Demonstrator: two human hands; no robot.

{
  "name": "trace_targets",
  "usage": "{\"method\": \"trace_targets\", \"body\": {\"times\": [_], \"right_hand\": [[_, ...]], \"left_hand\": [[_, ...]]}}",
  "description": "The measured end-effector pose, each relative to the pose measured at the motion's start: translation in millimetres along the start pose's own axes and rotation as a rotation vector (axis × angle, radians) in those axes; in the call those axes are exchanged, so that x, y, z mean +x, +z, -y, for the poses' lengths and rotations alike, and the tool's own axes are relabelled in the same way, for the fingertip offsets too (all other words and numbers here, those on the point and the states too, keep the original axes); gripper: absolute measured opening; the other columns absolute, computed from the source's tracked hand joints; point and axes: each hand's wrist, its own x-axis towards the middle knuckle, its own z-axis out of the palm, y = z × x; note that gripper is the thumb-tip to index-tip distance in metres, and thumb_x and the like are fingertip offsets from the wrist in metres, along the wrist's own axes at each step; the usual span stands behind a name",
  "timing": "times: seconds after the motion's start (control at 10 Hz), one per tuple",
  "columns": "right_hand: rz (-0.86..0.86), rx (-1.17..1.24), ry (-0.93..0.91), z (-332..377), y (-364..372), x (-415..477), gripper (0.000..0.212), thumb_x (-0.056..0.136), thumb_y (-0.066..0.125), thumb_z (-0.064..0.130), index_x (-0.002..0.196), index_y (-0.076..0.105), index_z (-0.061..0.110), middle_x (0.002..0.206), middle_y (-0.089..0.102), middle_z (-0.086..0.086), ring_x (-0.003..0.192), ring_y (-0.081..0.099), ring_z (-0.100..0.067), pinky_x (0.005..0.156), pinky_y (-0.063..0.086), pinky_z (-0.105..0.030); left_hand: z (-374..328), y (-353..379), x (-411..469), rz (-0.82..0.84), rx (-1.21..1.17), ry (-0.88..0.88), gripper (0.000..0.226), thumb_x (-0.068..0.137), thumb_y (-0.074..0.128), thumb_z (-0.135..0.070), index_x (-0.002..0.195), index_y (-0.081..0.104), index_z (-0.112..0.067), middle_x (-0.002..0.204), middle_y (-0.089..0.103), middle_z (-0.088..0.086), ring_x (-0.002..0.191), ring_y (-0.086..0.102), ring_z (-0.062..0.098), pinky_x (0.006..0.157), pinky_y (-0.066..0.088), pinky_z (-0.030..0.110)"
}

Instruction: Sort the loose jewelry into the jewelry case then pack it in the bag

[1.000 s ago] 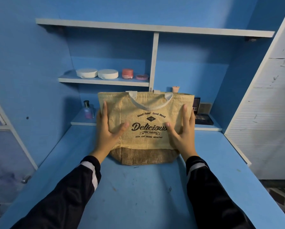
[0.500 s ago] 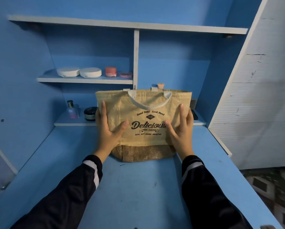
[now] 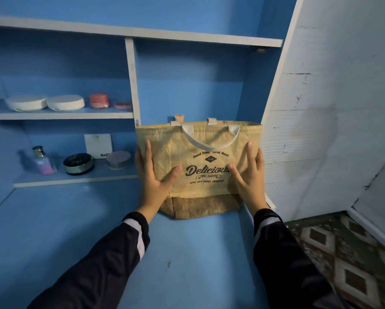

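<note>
A yellow woven bag (image 3: 200,150) with white handles and the word "Delicious" printed on it stands upright on the blue desk (image 3: 80,228), near its right end. My left hand (image 3: 153,175) grips the bag's left side, fingers along the edge and thumb on the front. My right hand (image 3: 249,177) holds the right side the same way. No jewelry case or loose jewelry shows; the inside of the bag is hidden.
The lower shelf holds a purple bottle (image 3: 42,161), a black round tin (image 3: 78,163), a pink-lidded jar (image 3: 118,160) and a white card (image 3: 98,145). Two white round boxes (image 3: 46,102) and pink jars (image 3: 99,100) sit higher. A white panel (image 3: 321,130) stands right, patterned floor (image 3: 347,253) below.
Both hands have slid the bag to the right along the desk, up against the white panel. The view has turned right, and the black tin and pink-lidded jar have come into sight.
</note>
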Motion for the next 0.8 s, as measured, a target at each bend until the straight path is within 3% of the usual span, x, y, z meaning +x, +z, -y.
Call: {"method": "trace_targets", "body": {"times": [0.2,0.3,0.4,0.5,0.6,0.7,0.8], "right_hand": [[0.03,0.001,-0.021,-11,-7,8,0.08,0.087,0.062,0.047,0.151,0.015,0.042,0.16,0.01,-0.008,0.15,0.004,-0.017,0.119,0.014,-0.034],[0.019,0.016,-0.007,-9,-5,6,0.08,0.086,0.062,0.048,0.15,0.015,0.043,0.161,0.008,-0.009,0.15,0.001,-0.015,0.119,0.013,-0.033],[0.017,0.031,0.013,-7,-5,3,0.081,0.084,0.062,0.049,0.15,0.016,0.042,0.162,0.005,-0.008,0.149,-0.003,-0.011,0.117,0.01,-0.03],[0.012,0.011,0.028,-5,-6,1,0.082,0.084,0.063,0.049,0.152,0.019,0.038,0.162,0.003,-0.008,0.149,-0.004,-0.009,0.119,0.011,-0.034],[0.004,-0.008,0.032,-5,-7,-1,0.083,0.084,0.064,0.049,0.153,0.02,0.036,0.163,0.002,-0.007,0.149,-0.005,-0.009,0.119,0.011,-0.036],[-0.004,0.002,0.015,-1,-7,-4,0.082,0.084,0.065,0.048,0.152,0.021,0.037,0.163,0.001,-0.006,0.149,-0.004,-0.01,0.119,0.012,-0.037],[-0.053,-0.011,0.001,-3,-5,-8,0.08,0.085,0.068,0.043,0.152,0.025,0.034,0.163,0.003,-0.005,0.15,-0.002,-0.012,0.119,0.015,-0.041]], "left_hand": [[1,13,6,0.0,0.029,0.022,0.1,0.078,0.07,-0.058,0.154,0.007,-0.042,0.163,0.004,0.003,0.151,0.006,0.009,0.122,0.02,0.037],[4,11,5,0.001,0.055,0.029,0.1,0.079,0.071,-0.056,0.154,0.006,-0.043,0.163,0.004,0.005,0.152,0.006,0.018,0.12,0.022,0.054],[4,7,3,0.026,0.038,0.022,0.1,0.078,0.071,-0.055,0.153,0.005,-0.046,0.164,0.004,0.005,0.152,0.003,0.018,0.12,0.019,0.056],[-1,3,-2,0.052,0.006,0.001,0.099,0.077,0.068,-0.062,0.151,0.004,-0.05,0.164,0.002,0.002,0.151,0.002,0.008,0.12,0.017,0.037],[-4,1,-6,0.07,0.013,-0.004,0.099,0.077,0.067,-0.061,0.152,0.005,-0.046,0.162,0.0,-0.005,0.145,0.001,-0.01,0.109,0.015,0.005],[-9,-2,-9,0.077,0.0,0.009,0.1,0.078,0.068,-0.055,0.155,0.006,-0.038,0.159,-0.002,-0.012,0.142,-0.001,-0.016,0.103,0.013,-0.005],[-11,-5,-12,0.073,-0.005,0.022,0.098,0.078,0.068,-0.055,0.154,0.007,-0.04,0.16,-0.001,-0.013,0.143,0.001,-0.014,0.103,0.013,-0.004]]}}
